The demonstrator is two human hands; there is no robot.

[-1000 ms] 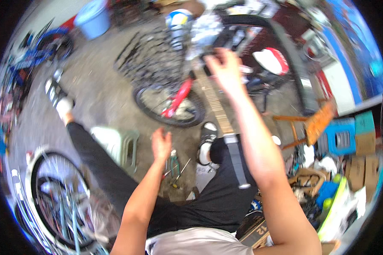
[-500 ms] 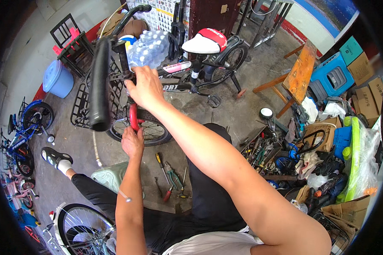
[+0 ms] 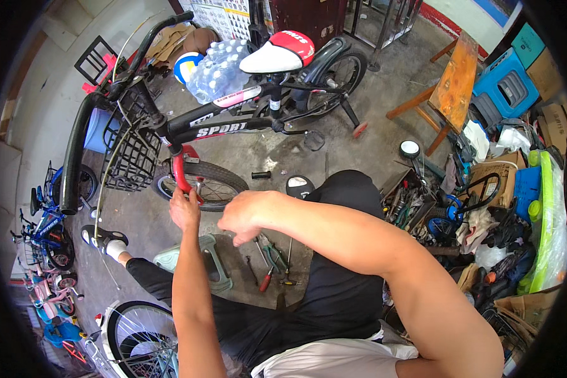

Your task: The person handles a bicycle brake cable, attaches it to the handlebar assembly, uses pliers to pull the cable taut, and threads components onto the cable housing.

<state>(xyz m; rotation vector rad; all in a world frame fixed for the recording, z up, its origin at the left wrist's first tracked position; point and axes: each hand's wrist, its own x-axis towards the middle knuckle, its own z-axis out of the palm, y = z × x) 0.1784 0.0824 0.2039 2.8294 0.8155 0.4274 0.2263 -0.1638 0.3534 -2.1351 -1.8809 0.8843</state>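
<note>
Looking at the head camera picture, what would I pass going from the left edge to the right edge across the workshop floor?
Small blue bicycle → black wire basket → left hand on the red fork → right hand → white and red saddle → orange wooden bench → blue plastic stool.

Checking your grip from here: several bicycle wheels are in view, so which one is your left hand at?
The small black-tyred front wheel of the black bicycle with red fork; the left hand grips that fork. The larger spoked wheel lies unmounted by your leg.

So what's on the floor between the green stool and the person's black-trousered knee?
Head view: hand tools, red-handled pliers among them, lie between the green stool and the knee.
</note>
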